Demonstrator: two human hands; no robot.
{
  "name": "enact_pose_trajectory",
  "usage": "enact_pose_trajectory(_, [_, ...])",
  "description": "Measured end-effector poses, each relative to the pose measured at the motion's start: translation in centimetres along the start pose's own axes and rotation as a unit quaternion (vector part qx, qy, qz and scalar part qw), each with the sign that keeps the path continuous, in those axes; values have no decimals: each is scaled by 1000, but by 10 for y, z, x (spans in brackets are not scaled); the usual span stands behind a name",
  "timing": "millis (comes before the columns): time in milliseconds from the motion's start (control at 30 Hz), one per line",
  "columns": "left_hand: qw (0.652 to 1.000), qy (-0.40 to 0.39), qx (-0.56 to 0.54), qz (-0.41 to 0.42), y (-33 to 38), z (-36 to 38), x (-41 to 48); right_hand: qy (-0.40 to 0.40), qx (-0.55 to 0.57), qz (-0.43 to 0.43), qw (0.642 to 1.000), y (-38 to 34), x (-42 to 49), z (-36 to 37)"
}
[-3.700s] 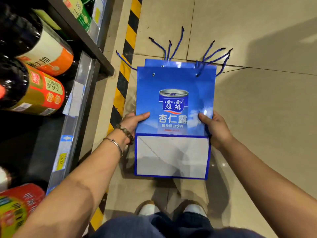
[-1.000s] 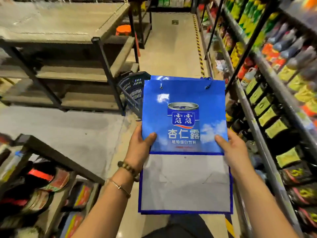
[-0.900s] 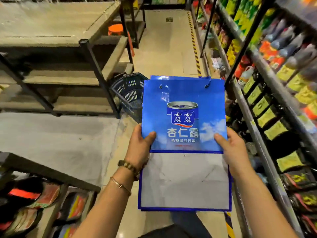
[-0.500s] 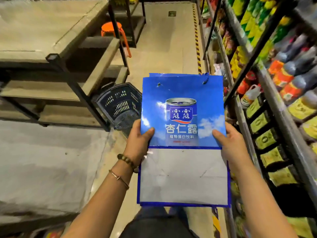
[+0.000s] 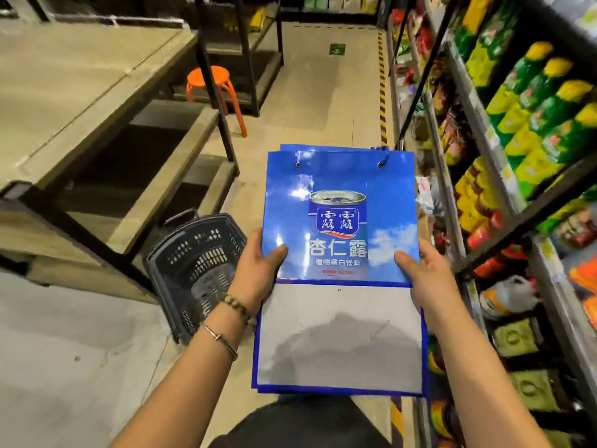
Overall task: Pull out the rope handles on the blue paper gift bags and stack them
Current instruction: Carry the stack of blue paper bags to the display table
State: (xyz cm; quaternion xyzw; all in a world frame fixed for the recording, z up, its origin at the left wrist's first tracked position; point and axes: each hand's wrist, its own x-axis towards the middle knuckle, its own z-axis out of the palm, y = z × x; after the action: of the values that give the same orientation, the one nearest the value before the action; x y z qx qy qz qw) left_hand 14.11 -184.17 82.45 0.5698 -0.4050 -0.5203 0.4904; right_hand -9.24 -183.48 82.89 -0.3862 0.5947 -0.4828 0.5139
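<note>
I hold a flat stack of blue paper gift bags in front of me, above the aisle floor, printed face up with a can picture and white characters. The folded grey bottom panel faces me. My left hand grips the stack's left edge, thumb on top. My right hand grips the right edge the same way. A bit of blue rope handle shows at the top right eyelet; the other ropes are hidden behind the bags.
A dark plastic shopping basket leans on the floor to the left of the bags. Wooden shelving stands at left with an orange stool beyond it. Stocked product shelves line the right. The aisle floor runs ahead.
The stack was picked up off the floor and is now carried in both hands. My view has swung along the aisle; the basket and shelving have drifted left and nearer. My grip is unchanged.
</note>
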Motion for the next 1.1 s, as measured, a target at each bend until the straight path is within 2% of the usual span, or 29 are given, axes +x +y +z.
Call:
enact_pose_trajectory(300, [999,43,-22,-1,50,39,199,-41,14,6,999,-62,214,31])
enact_pose_trajectory(533, [993,80,-79,24,80,80,379,-76,8,-23,997,-103,423,61])
enact_pose_trajectory(700, [990,115,-85,8,116,103,491,-113,11,5,993,-147,550,81])
enact_pose_trajectory(867, [984,162,-67,16,148,109,597,-152,18,17,988,-189,655,117])
enact_pose_trajectory(1100, [974,208,-89,4,168,85,751,-179,-23,-11,983,-230,806,202])
